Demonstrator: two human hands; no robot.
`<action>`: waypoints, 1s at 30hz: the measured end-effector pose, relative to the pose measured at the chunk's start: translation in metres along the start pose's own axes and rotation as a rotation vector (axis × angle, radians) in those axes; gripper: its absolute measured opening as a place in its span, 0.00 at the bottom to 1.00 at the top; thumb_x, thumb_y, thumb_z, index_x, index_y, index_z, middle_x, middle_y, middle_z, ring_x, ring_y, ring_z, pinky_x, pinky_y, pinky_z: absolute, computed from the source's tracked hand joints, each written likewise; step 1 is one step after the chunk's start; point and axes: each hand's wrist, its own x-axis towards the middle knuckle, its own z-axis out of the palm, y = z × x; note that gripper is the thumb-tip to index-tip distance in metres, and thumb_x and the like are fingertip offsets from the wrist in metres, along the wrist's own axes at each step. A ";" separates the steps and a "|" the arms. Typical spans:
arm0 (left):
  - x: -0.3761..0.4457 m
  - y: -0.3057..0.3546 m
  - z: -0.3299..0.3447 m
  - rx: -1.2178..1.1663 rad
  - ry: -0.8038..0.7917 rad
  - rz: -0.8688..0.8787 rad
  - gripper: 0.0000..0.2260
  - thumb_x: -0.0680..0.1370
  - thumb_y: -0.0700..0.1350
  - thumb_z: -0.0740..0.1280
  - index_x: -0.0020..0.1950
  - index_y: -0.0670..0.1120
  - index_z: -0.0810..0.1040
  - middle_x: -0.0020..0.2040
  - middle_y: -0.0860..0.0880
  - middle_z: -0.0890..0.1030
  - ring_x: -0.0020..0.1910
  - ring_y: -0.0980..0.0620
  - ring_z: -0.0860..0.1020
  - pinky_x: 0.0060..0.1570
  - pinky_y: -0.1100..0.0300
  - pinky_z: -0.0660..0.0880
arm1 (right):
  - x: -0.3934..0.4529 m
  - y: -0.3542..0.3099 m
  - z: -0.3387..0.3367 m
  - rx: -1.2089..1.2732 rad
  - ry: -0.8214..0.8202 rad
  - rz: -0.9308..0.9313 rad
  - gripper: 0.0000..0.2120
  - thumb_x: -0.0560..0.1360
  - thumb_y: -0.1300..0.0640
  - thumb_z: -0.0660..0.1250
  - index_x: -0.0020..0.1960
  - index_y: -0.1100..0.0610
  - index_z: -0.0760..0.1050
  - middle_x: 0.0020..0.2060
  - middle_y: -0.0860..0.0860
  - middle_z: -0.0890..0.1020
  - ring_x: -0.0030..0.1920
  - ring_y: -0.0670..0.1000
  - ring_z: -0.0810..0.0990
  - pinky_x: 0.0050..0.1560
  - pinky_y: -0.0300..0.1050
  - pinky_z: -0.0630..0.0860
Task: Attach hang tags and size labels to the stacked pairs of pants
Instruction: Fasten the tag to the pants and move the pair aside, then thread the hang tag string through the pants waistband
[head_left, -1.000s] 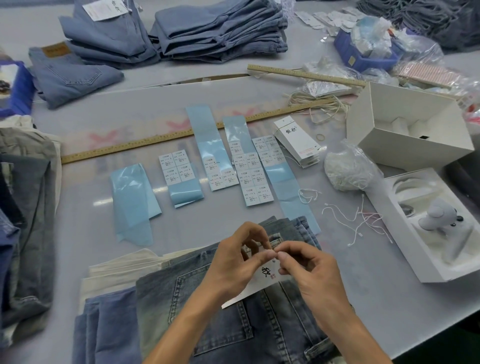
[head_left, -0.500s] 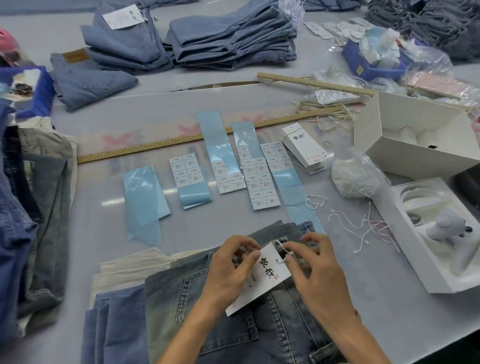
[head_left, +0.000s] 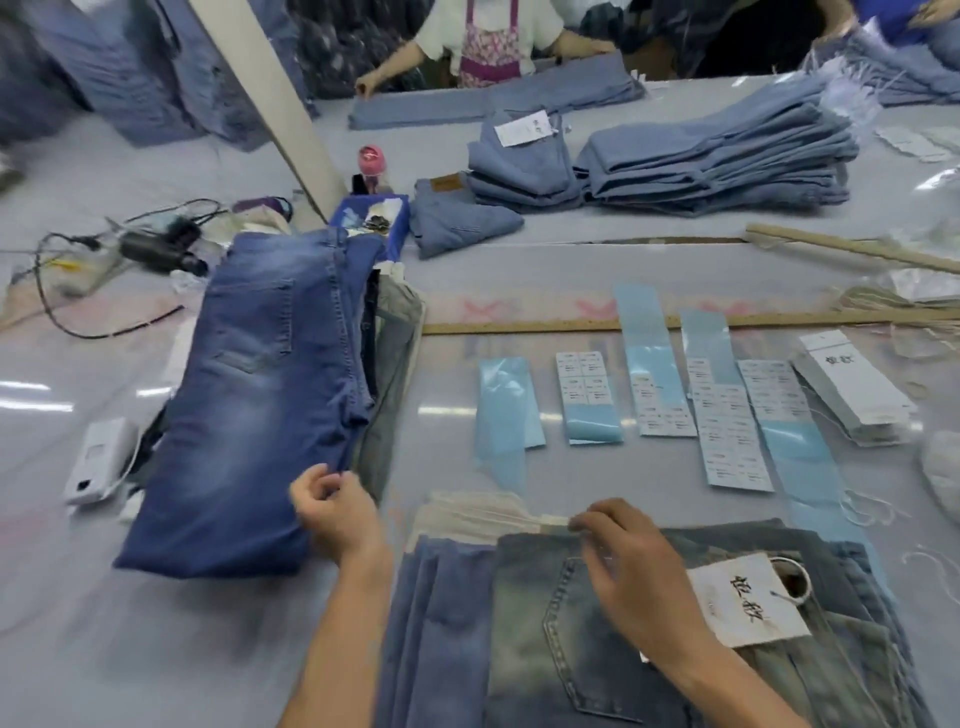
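Bare surface (head_left: 452, 395) runs as a lane between the folded dark jeans (head_left: 270, 395) on the left and the blue sticker strips (head_left: 649, 384) on the right. Nearer, the stack of pants (head_left: 545, 649) closes it off. The left hand (head_left: 332, 506) sits at that gap's mouth. A long ruler (head_left: 545, 326) bars the far end. Left of the dark jeans lie a white device (head_left: 101, 460) and cables (head_left: 67, 317).

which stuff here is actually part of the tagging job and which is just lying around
Part of the job:
- faded jeans under the right hand
- hang tag on them
- size label sheets
- spare hang tags
- dark blue jeans by the left hand

Lying about:
- pink-capped bottle
- black cables
- white device
- wooden ruler
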 end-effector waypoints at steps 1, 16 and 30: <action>0.022 -0.002 -0.012 0.037 0.133 -0.077 0.17 0.75 0.35 0.69 0.64 0.39 0.74 0.55 0.40 0.78 0.56 0.35 0.79 0.57 0.43 0.75 | 0.013 -0.006 0.009 0.008 -0.051 -0.013 0.09 0.76 0.64 0.72 0.54 0.55 0.83 0.49 0.49 0.80 0.50 0.52 0.80 0.46 0.45 0.78; 0.101 0.048 -0.076 0.103 0.349 -0.127 0.23 0.78 0.46 0.66 0.71 0.40 0.72 0.68 0.34 0.76 0.67 0.31 0.73 0.68 0.44 0.70 | 0.085 -0.095 0.077 0.148 -0.281 -0.228 0.09 0.80 0.60 0.65 0.57 0.53 0.81 0.52 0.48 0.80 0.51 0.48 0.79 0.54 0.46 0.76; -0.068 0.336 -0.012 -0.522 -0.214 0.549 0.08 0.76 0.36 0.68 0.51 0.48 0.79 0.46 0.55 0.83 0.41 0.71 0.79 0.50 0.79 0.68 | 0.129 -0.141 0.104 1.835 -0.574 0.826 0.38 0.80 0.31 0.53 0.75 0.61 0.65 0.63 0.67 0.79 0.60 0.68 0.82 0.59 0.66 0.79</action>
